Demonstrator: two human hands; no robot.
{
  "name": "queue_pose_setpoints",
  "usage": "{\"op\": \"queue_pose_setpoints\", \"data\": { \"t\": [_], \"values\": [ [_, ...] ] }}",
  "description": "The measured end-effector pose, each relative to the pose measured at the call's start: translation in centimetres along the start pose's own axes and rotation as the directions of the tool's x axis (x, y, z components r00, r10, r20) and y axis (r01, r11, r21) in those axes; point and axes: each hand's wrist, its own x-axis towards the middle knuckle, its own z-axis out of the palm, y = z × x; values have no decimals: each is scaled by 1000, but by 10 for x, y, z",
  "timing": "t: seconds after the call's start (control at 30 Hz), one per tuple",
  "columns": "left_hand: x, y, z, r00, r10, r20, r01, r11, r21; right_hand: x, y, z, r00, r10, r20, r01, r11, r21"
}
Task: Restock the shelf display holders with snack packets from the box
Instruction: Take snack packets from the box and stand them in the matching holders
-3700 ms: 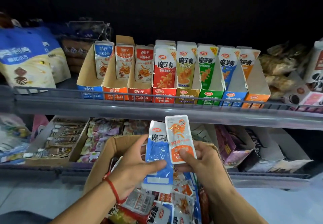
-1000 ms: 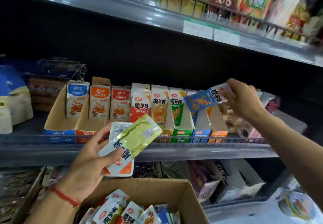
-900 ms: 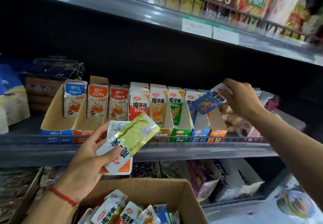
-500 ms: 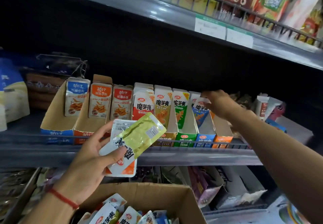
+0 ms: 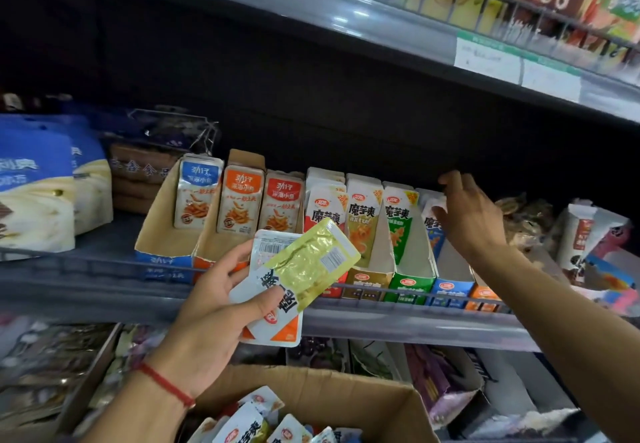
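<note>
My left hand (image 5: 207, 318) grips two snack packets in front of the shelf: a yellow-green one (image 5: 311, 266) on top of a white and orange one (image 5: 273, 332). My right hand (image 5: 471, 217) reaches into the row of cardboard display holders, its fingers spread over the top of a blue packet (image 5: 433, 231) standing in the blue holder (image 5: 453, 287). The thumb touches that packet's white top. The brown cardboard box (image 5: 346, 390) sits below, with several packets (image 5: 249, 422) in it.
Left of the blue holder stand green (image 5: 410, 283), yellow, red, orange and blue holders with packets. Large blue bags (image 5: 34, 193) lie at far left, loose snacks (image 5: 581, 235) at right. A wire rail (image 5: 104, 262) edges the shelf; an upper shelf (image 5: 485, 58) overhangs.
My right hand carried the blue packet down from the right into the blue holder, and the packet now stands there under my fingers. My left hand has kept its two packets.
</note>
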Motion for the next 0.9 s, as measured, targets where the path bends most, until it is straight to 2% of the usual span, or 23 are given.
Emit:
{"op": "queue_pose_setpoints", "data": {
  "t": [0.07, 0.13, 0.17, 0.23, 0.3, 0.37, 0.43, 0.53, 0.6, 0.63, 0.67, 0.7, 0.73, 0.77, 0.8, 0.83, 0.9],
  "values": [
    [0, 0, 0, 1000, 2, -24, -2, 1000, 2, -15, -16, -11, 995, -69, -75, 78, 989, 124],
    [-1, 0, 0, 999, -8, -40, 8, 1000, -2, -34, -36, -25, 981, -184, -67, 195, 951, 240],
    [-1, 0, 1, 999, -12, -47, 12, 1000, -4, -46, -47, -33, 960, -274, -57, 278, 909, 312],
    [-2, -2, 3, 997, -10, -74, 10, 1000, -3, -71, -68, -50, 865, -493, -98, 486, 770, 413],
    [-3, -4, 8, 995, -14, -96, 13, 1000, -3, -96, -86, -60, 728, -674, -127, 668, 655, 352],
    [-5, -7, 12, 996, -32, -79, 31, 999, -13, -115, -103, -63, 620, -779, -92, 778, 596, 199],
    [-8, -9, 15, 998, -47, -45, 46, 999, -16, -125, -115, -59, 560, -826, -54, 827, 555, 90],
    [-10, -10, 16, 998, -41, -56, 39, 999, -29, -124, -117, -51, 516, -853, -80, 856, 512, 65],
    [-9, -9, 14, 995, -39, -93, 34, 998, -59, -120, -109, -45, 564, -815, -131, 826, 553, 111],
    [-9, -8, 12, 992, -38, -119, 29, 997, -73, -117, -104, -45, 626, -761, -171, 779, 601, 181],
    [-8, -7, 9, 989, -33, -144, 21, 996, -81, -113, -100, -49, 730, -654, -200, 681, 667, 302],
    [-8, -7, 6, 986, -25, -163, 11, 996, -86, -108, -96, -55, 850, -492, -188, 518, 719, 462],
    [-7, -6, 3, 984, -18, -176, 2, 996, -88, -100, -92, -62, 945, -301, -129, 314, 719, 620],
    [-7, -6, 2, 983, -13, -185, -3, 996, -86, -90, -87, -65, 991, -129, -31, 110, 667, 737],
    [-7, -6, 1, 982, -15, -189, 0, 997, -80, -78, -81, -66, 998, -7, 56, -41, 588, 808],
    [-6, -6, 0, 982, -19, -190, 5, 997, -75, -67, -76, -66, 992, 65, 110, -127, 525, 841],
    [-6, -6, 1, 982, -27, -189, 13, 997, -74, -48, -68, -60, 977, 123, 176, -214, 481, 850]
  ]
}}
